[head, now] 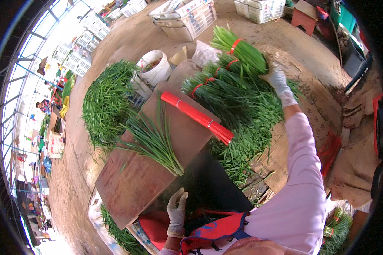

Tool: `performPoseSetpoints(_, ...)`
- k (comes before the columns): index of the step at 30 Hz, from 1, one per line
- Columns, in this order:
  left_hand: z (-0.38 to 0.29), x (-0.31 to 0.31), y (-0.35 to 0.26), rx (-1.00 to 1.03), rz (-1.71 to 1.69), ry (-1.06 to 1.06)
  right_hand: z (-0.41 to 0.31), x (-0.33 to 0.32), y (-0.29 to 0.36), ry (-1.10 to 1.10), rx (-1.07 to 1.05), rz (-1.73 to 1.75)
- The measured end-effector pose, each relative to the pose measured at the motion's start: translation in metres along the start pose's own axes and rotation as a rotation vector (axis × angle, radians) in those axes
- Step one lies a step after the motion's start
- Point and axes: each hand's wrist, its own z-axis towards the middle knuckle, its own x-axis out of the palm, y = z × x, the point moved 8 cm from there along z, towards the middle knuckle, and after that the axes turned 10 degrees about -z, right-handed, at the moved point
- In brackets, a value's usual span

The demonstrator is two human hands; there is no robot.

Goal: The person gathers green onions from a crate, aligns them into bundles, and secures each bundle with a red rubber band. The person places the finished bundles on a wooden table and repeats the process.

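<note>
My right hand (274,78), in a pale glove, is at the near right end of a bundle of long green leaves (241,49), likely garlic chives, tied with a red band. That bundle lies on top of several other tied bundles (223,83). Low before my body, my left hand (177,210), also gloved, is loosely curled with nothing visible in it. Beyond it, a loose bunch of green stalks (156,143) rests on a brown board (146,178), cut ends toward me. A bundle of red ties (196,116) lies across the board's far right side.
A heap of loose greens (108,102) stands left of the board, beside a white bucket (154,67). Cut leaves (245,149) and flattened cardboard (281,153) spread at right. White plastic crates (188,19) stand farther back. A red apron (210,228) covers my lap.
</note>
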Motion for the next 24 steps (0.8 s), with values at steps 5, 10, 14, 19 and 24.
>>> performPoseSetpoints(5, -0.016, -0.018, 0.043, -0.051, 0.086, 0.028, -0.019, 0.164, 0.041, 0.349, 0.152, -0.275)
performPoseSetpoints(10, -0.041, -0.036, 0.09, -0.266, 0.074, -0.012, -0.021, 0.169, 0.011, 0.41, 0.077, -0.192)
performPoseSetpoints(14, -0.048, -0.034, 0.087, -0.146, 0.141, 0.07, -0.03, 0.059, 0.053, 0.12, 0.061, -0.377)
performPoseSetpoints(19, -0.03, -0.036, 0.031, 0.144, 0.275, 0.061, -0.161, -0.085, 0.223, -0.401, -0.579, 0.526)
performPoseSetpoints(24, 0.016, -0.05, -0.026, 0.284, 0.014, -0.083, -0.24, -0.037, 0.366, 0.095, -0.575, 0.261)
